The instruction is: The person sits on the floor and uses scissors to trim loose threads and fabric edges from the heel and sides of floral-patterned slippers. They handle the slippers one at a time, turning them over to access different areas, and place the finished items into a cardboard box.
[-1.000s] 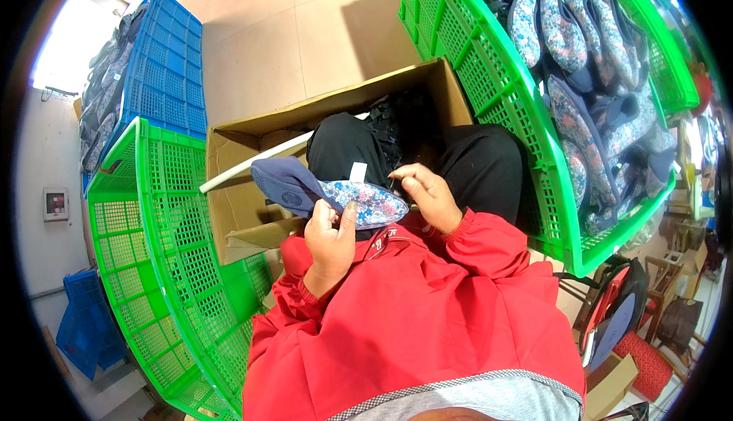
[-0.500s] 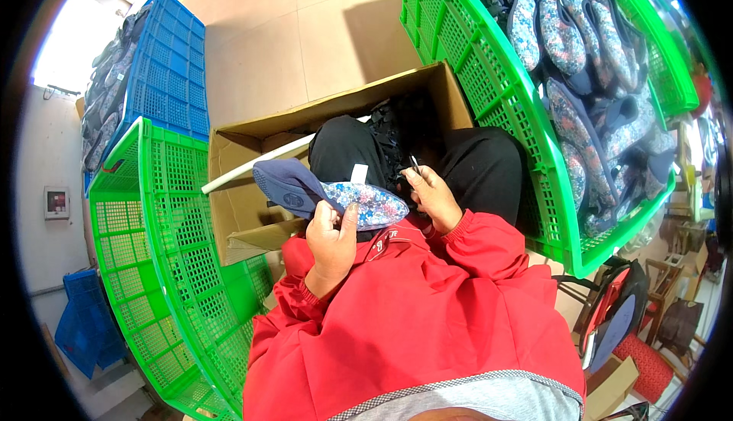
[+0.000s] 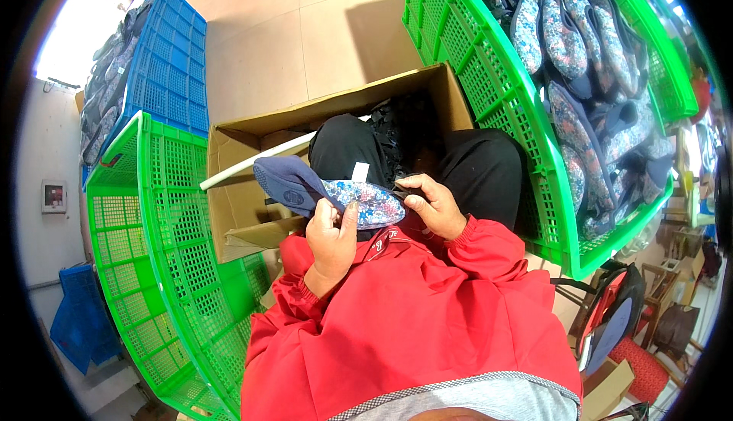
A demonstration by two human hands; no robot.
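Note:
A floral cloth slipper (image 3: 365,201) with a navy heel part lies across my lap, its rounded floral end to the right. My left hand (image 3: 331,239) pinches its lower edge near the middle, thumb on the floral cloth. In my right hand (image 3: 435,206) is a small dark metal tool (image 3: 400,190), like thread snips, mostly hidden by the fingers. Its tip is at the slipper's rounded end; whether they touch I cannot tell. A white tag (image 3: 360,170) stands up behind the slipper's upper edge.
An open cardboard box (image 3: 229,142) surrounds my knees, with a white rod (image 3: 256,163) across it. On the right, a green crate (image 3: 489,70) holds many floral slippers (image 3: 565,39). Green crates (image 3: 179,253) and a blue crate (image 3: 169,62) stand left. A bag (image 3: 611,310) lies at lower right.
My right hand has moved left to the slipper's rounded end, and the tool has turned from pointing up to pointing at the slipper. My left hand keeps its hold.

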